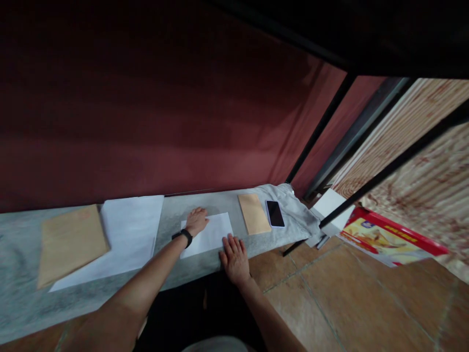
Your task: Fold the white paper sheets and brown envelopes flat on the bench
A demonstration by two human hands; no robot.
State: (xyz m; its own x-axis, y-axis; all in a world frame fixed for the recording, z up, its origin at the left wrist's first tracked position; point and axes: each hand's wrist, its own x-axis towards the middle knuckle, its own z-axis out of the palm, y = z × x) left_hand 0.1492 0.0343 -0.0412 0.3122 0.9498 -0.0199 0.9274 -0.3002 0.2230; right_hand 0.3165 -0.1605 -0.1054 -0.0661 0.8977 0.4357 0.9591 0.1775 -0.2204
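Observation:
A white sheet of paper [214, 233] lies on the grey cloth-covered table in front of me. My left hand [197, 221], with a black band on the wrist, rests flat on its upper left part, fingers close together. Its palm hides that side of the sheet. My right hand [235, 259] lies at the sheet's lower right corner, fingers spread and pointing away from me. Neither hand grips anything. Just right of the sheet is a tan paper envelope or pad [254, 214]; which of the two I cannot tell. Beside that lies a phone [275, 214] with a dark screen.
To the left, a large brown envelope [71, 242] overlaps larger white paper [134, 230]. The narrow table [170, 281] stands against a dark red wall [164, 122]. Black metal posts [322, 127] rise at the right, near a red and yellow box [392, 237] above the tiled floor [311, 303].

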